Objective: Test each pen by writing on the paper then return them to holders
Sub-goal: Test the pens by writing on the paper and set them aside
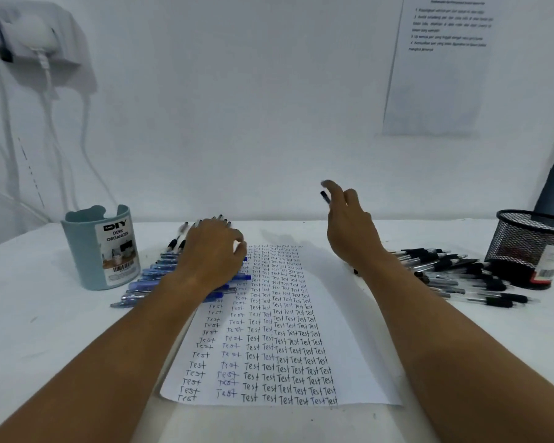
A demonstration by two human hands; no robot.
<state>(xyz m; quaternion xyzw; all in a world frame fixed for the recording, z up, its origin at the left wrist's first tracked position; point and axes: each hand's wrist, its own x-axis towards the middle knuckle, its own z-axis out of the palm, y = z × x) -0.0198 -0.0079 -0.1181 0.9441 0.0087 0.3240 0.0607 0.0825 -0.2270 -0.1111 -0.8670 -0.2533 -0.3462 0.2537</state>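
Note:
A white paper filled with columns of the word "Test" lies in the middle of the table. My left hand rests palm down over a row of blue pens along the paper's left edge, its fingers curled round a bunch of them. My right hand is raised above the paper's top right corner, and a dark pen shows between its fingers, blurred. A heap of black pens lies to the right of the paper.
A light blue desk organizer stands at the left, and a black mesh holder stands at the right behind the black pens. The white wall is close behind the table, with a printed sheet stuck on it and cables at the left.

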